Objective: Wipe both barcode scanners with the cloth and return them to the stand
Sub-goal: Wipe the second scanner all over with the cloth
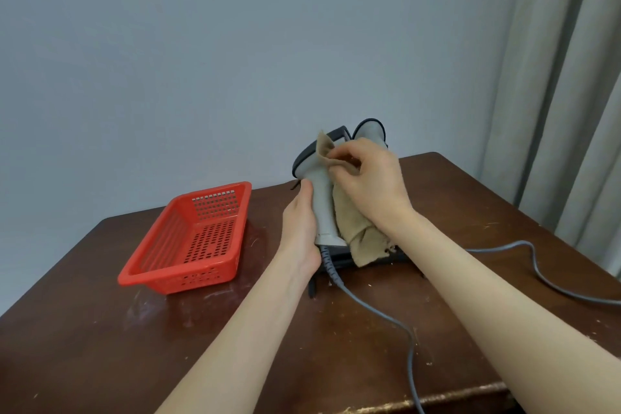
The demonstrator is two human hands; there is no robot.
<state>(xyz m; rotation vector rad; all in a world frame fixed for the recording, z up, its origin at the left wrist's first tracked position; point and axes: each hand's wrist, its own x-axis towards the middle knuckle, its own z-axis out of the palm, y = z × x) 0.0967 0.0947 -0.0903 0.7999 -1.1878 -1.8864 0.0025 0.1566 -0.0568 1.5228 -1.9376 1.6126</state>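
A grey barcode scanner (321, 198) stands upright above the table, its handle gripped by my left hand (300, 222). My right hand (368, 178) pinches a tan cloth (356, 228) against the scanner's head, and the rest of the cloth hangs down beside the handle. Behind my right hand a second grey scanner (369, 129) sits in the black stand (339, 134), mostly hidden. The stand's base (339, 260) shows under the cloth.
A red perforated plastic basket (188, 242) with nothing in it sits on the brown wooden table (100, 329) at the left. Grey scanner cables (379, 312) trail over the table toward the front and right edges. Curtains (571, 77) hang at the right.
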